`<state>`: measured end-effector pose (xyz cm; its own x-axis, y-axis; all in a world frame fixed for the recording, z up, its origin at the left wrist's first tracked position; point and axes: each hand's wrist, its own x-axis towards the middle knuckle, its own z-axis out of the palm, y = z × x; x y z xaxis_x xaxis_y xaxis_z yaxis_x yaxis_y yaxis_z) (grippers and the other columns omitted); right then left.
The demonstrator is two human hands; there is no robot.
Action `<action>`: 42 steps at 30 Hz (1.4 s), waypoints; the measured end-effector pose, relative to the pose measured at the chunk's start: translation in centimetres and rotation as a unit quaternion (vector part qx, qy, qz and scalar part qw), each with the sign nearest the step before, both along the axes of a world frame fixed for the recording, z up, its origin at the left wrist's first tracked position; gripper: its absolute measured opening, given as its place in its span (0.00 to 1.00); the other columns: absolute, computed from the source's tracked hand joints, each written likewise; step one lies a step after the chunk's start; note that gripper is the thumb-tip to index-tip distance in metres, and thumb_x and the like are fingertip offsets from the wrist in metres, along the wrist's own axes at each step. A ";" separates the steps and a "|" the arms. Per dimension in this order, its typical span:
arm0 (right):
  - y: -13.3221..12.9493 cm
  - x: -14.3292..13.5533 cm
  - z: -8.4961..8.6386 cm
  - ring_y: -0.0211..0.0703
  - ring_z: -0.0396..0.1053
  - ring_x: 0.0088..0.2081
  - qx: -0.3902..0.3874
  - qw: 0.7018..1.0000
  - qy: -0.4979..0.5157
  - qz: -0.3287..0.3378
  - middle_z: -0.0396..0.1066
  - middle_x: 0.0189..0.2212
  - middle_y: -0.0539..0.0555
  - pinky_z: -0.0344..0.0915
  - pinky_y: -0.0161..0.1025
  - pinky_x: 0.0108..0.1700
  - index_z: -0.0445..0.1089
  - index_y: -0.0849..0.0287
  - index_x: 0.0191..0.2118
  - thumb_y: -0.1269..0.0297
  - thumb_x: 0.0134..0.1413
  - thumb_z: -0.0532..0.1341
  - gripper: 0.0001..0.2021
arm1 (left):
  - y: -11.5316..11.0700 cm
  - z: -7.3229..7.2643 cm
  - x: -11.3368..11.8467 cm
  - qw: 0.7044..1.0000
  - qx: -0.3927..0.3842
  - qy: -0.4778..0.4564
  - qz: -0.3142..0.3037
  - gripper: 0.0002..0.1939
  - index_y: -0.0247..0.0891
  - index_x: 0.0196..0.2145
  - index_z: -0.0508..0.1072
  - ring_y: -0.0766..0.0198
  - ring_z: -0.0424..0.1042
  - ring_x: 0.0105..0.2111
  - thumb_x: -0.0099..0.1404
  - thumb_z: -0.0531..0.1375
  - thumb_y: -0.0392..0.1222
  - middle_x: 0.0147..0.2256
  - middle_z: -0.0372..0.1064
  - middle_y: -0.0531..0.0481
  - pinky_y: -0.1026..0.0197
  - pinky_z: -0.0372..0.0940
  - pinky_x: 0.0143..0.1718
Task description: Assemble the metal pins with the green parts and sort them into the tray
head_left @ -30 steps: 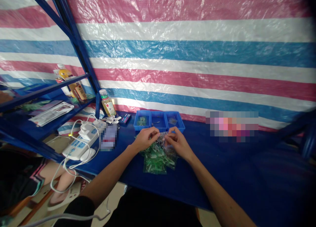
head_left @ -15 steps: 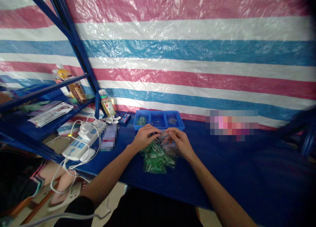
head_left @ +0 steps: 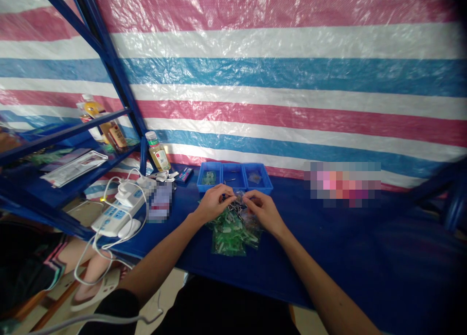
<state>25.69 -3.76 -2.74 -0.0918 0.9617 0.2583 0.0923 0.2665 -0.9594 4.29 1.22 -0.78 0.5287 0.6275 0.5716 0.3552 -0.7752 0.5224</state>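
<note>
Green-tinted clear packets lie in a pile on the blue table. Small dark and silvery pieces sit at the pile's far side, between my hands. Over the pile's left far edge, my left hand has thumb and fingertips pinched together; what they hold is too small to make out. Facing it, my right hand is also pinched, above clear packets, its grip contents unclear. Just beyond both hands stands a blue three-compartment tray, with small items in its compartments.
At left are a white power strip with tangled cables, a bottle, a small blue box and a blue metal shelf holding bottles. A seated person's leg shows at lower left. A blurred pinkish item lies at right.
The fingertips of my right hand have drawn in and down a little, and its fingers are more curled. My left fingers have shifted slightly. The tray and pile look the same.
</note>
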 end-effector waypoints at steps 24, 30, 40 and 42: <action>0.0 -0.1 -0.3 0.40 0.67 0.27 0.069 0.996 -0.053 -0.029 0.72 0.34 0.53 0.65 0.38 0.29 0.76 0.56 0.35 0.49 0.60 0.65 0.14 | -0.3 0.6 0.1 1.000 0.027 0.004 -0.013 0.08 0.36 0.39 0.76 0.63 0.70 0.35 0.71 0.61 0.44 0.37 0.74 0.46 0.60 0.65 0.39; 0.2 0.0 -0.6 0.41 0.69 0.26 0.049 0.998 -0.013 -0.032 0.74 0.40 0.56 0.68 0.40 0.29 0.78 0.55 0.36 0.47 0.58 0.66 0.16 | -0.1 0.2 0.0 1.000 0.014 0.002 -0.021 0.09 0.37 0.39 0.76 0.63 0.69 0.34 0.72 0.60 0.44 0.36 0.75 0.47 0.61 0.66 0.37; 0.2 0.0 -0.1 0.43 0.68 0.25 -0.013 0.999 0.017 -0.026 0.73 0.25 0.51 0.64 0.39 0.29 0.75 0.57 0.38 0.46 0.55 0.67 0.17 | -0.1 0.6 0.1 0.999 0.037 0.008 -0.028 0.11 0.37 0.42 0.79 0.61 0.70 0.35 0.74 0.58 0.44 0.36 0.77 0.46 0.58 0.68 0.41; 0.1 -0.1 0.2 0.42 0.69 0.24 -0.018 0.999 0.041 -0.023 0.74 0.27 0.50 0.64 0.38 0.28 0.72 0.56 0.41 0.48 0.54 0.68 0.18 | -0.2 0.7 0.1 0.999 0.040 0.010 -0.030 0.11 0.37 0.43 0.79 0.61 0.71 0.36 0.74 0.58 0.43 0.37 0.78 0.45 0.57 0.68 0.42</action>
